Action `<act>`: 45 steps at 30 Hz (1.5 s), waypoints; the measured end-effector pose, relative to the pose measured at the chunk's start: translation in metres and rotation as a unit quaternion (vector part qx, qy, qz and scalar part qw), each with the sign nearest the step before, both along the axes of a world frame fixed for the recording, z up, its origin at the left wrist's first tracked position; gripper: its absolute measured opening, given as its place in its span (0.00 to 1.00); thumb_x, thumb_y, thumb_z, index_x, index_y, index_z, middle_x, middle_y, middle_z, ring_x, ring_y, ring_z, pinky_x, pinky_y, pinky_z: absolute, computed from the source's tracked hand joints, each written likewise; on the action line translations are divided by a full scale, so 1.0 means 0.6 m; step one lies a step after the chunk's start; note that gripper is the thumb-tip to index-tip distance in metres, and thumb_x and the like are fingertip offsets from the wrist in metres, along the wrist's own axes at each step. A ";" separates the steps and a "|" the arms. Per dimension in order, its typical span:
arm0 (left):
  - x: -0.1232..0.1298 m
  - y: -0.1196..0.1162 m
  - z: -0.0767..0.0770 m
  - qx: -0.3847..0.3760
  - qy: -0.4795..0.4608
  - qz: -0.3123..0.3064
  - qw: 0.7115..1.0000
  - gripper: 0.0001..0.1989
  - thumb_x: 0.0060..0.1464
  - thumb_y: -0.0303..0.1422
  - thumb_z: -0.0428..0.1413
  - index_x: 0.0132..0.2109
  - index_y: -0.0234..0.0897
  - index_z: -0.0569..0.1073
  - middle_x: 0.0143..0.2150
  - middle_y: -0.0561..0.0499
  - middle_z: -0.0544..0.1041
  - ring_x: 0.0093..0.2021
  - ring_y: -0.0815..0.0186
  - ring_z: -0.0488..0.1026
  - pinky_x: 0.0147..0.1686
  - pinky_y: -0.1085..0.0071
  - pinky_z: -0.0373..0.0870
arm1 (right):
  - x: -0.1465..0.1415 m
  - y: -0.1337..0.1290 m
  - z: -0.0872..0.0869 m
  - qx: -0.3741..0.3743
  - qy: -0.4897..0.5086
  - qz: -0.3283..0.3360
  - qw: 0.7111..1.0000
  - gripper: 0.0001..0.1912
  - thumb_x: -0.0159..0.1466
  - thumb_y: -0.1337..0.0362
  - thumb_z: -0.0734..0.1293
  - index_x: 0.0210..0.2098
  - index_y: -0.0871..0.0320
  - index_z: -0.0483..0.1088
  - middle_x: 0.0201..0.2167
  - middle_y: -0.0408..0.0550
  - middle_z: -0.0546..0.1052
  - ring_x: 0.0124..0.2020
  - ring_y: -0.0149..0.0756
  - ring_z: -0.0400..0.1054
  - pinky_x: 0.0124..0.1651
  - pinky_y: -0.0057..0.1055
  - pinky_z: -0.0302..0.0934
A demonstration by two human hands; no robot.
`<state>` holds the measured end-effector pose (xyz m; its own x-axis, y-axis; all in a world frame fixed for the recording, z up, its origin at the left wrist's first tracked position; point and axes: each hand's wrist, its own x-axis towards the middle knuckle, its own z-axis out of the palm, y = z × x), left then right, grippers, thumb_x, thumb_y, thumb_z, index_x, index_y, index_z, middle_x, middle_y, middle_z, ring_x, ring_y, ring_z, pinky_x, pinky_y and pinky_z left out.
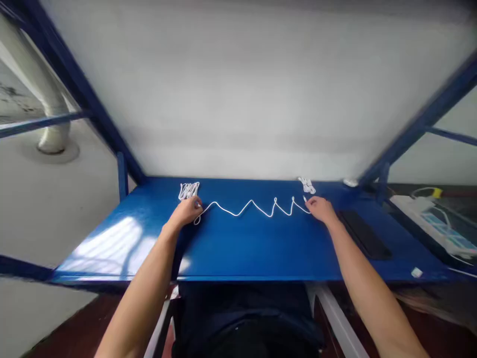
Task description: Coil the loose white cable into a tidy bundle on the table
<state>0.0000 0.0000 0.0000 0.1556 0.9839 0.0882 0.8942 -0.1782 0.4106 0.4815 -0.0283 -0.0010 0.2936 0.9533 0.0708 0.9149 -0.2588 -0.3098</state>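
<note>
A white cable (236, 215) zigzags across the blue tabletop between my two hands, with small loops toward its right part. My left hand (189, 210) is closed on the cable's left end, where a small loop hangs by the fingers. The right end, with a white plug (304, 199), is pinched in my right hand (317, 206). Just behind my left hand lies a folded bundle of white cable (189, 190). A smaller white cable bundle (307, 186) rests behind my right hand.
A flat dark slab (365, 234) lies right of my right forearm. Farther right stands a white power strip (443, 226) with cords. A small white object (416, 272) sits near the table's front right corner. Blue frame posts (122, 176) and a pale wall (253, 99) bound the blue table (253, 248).
</note>
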 end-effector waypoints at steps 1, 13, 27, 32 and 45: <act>-0.001 0.000 0.000 -0.001 -0.004 0.000 1.000 0.11 0.45 0.30 0.51 0.38 0.36 0.71 0.29 0.49 0.76 0.30 0.64 0.72 0.29 0.72 0.61 | 0.002 0.001 -0.001 -0.001 -0.004 -0.009 1.000 0.08 0.59 0.61 0.63 0.30 0.56 0.73 0.31 0.49 0.79 0.37 0.40 0.72 0.38 0.29 0.58; -0.003 -0.003 0.003 -0.004 0.026 0.003 1.000 0.10 0.47 0.31 0.51 0.39 0.38 0.72 0.32 0.50 0.76 0.31 0.64 0.72 0.28 0.73 0.60 | -0.012 -0.007 0.002 -0.034 -0.043 -0.018 0.998 0.11 0.60 0.59 0.61 0.32 0.57 0.73 0.33 0.53 0.78 0.35 0.42 0.71 0.32 0.30 0.56; 0.161 0.001 0.008 0.025 0.102 -0.091 0.990 0.11 0.59 0.33 0.46 0.43 0.41 0.72 0.38 0.45 0.78 0.38 0.59 0.74 0.33 0.71 0.63 | -0.216 -0.013 0.012 -0.057 -0.114 0.236 0.963 0.16 0.64 0.65 0.55 0.33 0.59 0.74 0.35 0.54 0.78 0.35 0.39 0.71 0.33 0.28 0.56; 0.242 0.017 0.008 0.010 0.051 -0.083 0.995 0.11 0.59 0.34 0.46 0.43 0.41 0.73 0.40 0.43 0.78 0.40 0.57 0.75 0.35 0.70 0.65 | -0.279 0.004 0.027 -0.104 -0.111 0.236 0.960 0.17 0.64 0.62 0.56 0.38 0.58 0.75 0.40 0.57 0.78 0.40 0.45 0.72 0.37 0.32 0.60; 0.243 -0.005 0.014 0.000 -0.140 -0.085 0.987 0.21 0.60 0.47 0.43 0.39 0.38 0.73 0.34 0.48 0.78 0.34 0.62 0.74 0.31 0.72 0.63 | -0.318 -0.007 0.015 -0.086 -0.104 0.218 0.966 0.17 0.64 0.61 0.56 0.43 0.58 0.73 0.40 0.58 0.78 0.41 0.47 0.73 0.40 0.35 0.61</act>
